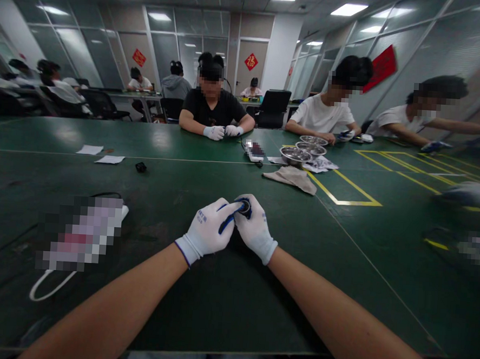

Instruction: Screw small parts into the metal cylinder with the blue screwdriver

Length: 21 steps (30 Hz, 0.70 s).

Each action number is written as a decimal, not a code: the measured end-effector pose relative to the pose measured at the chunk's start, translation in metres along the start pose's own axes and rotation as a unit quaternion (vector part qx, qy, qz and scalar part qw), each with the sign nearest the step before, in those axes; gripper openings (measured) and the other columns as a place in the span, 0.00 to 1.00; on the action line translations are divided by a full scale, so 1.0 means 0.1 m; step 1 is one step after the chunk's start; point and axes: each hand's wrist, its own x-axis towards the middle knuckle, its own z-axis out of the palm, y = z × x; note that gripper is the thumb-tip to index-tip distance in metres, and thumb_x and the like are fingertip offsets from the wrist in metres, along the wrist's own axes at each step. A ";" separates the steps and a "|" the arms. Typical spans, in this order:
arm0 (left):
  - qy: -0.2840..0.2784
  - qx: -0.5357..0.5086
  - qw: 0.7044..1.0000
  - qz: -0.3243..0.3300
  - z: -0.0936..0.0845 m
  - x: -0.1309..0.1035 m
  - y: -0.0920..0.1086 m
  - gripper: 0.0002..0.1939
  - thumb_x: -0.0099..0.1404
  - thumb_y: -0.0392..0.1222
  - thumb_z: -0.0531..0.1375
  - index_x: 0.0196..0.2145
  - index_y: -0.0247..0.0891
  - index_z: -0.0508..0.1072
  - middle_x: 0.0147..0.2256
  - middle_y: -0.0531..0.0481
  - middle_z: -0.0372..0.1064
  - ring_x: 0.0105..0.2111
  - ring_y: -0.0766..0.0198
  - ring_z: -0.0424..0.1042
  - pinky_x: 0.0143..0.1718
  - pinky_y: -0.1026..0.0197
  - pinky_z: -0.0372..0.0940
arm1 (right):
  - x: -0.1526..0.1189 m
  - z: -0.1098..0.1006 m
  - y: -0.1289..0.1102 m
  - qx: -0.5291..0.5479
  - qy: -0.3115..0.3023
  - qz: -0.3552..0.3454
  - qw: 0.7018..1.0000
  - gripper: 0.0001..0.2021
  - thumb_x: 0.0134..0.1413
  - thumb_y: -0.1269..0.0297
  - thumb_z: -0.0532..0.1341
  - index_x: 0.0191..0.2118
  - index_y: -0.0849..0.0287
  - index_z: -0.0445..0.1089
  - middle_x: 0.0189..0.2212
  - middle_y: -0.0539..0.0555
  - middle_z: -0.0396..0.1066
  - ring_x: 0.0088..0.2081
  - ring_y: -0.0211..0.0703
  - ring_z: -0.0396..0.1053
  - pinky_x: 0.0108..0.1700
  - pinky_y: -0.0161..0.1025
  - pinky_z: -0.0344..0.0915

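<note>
Both my hands meet above the green table (215, 319), in white gloves with blue palms. Between them sits a small dark round part (245, 207) with a shiny ring-like rim, mostly covered by fingers; its exact kind does not show. My right hand (255, 226) is closed around its right side. From the left, my left hand (210, 229) is closed too, with a finger reaching across onto the rim.
At left lies a blurred phone-like device (93, 227) with a white strap and black cord. A small black block (141, 167), white papers (110, 159), a beige cloth (292, 178) and metal bowls (295, 155) stand farther off. Co-workers (214, 107) sit opposite.
</note>
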 end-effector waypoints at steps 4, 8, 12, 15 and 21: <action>-0.006 -0.001 1.000 0.009 0.01 0.01 -0.01 0.25 0.67 0.34 0.55 0.61 0.40 0.70 0.43 0.44 0.71 0.39 0.57 0.75 0.41 0.55 0.73 | 0.01 0.00 -0.01 -0.009 0.011 -0.003 1.000 0.06 0.52 0.66 0.59 0.38 0.55 0.69 0.34 0.53 0.75 0.36 0.47 0.73 0.41 0.45 0.72; -0.017 0.001 1.000 0.016 0.01 0.01 -0.01 0.25 0.67 0.35 0.55 0.61 0.39 0.70 0.43 0.43 0.71 0.39 0.57 0.75 0.42 0.55 0.73 | 0.01 0.00 -0.03 -0.022 0.021 -0.012 0.999 0.07 0.51 0.66 0.59 0.38 0.55 0.69 0.34 0.54 0.75 0.37 0.48 0.74 0.41 0.45 0.72; -0.030 0.016 0.999 0.024 0.04 0.01 0.00 0.24 0.66 0.35 0.56 0.59 0.37 0.70 0.43 0.42 0.71 0.39 0.55 0.75 0.41 0.54 0.73 | 0.00 0.00 -0.01 -0.040 0.029 -0.009 0.999 0.05 0.51 0.67 0.58 0.35 0.55 0.67 0.31 0.52 0.73 0.33 0.46 0.71 0.37 0.42 0.70; -0.029 0.028 0.999 0.028 0.05 0.01 0.00 0.24 0.65 0.35 0.56 0.58 0.37 0.71 0.43 0.42 0.71 0.40 0.55 0.75 0.41 0.54 0.73 | 0.00 0.01 0.00 -0.051 0.031 -0.013 0.998 0.05 0.50 0.67 0.58 0.36 0.55 0.67 0.31 0.52 0.72 0.33 0.45 0.70 0.36 0.42 0.69; -0.019 0.031 0.998 0.048 0.06 0.01 -0.02 0.24 0.65 0.36 0.55 0.58 0.35 0.70 0.43 0.41 0.71 0.39 0.55 0.74 0.40 0.54 0.72 | -0.01 0.01 0.00 -0.064 0.036 -0.033 0.997 0.05 0.49 0.67 0.57 0.35 0.55 0.66 0.29 0.52 0.71 0.31 0.45 0.69 0.34 0.41 0.67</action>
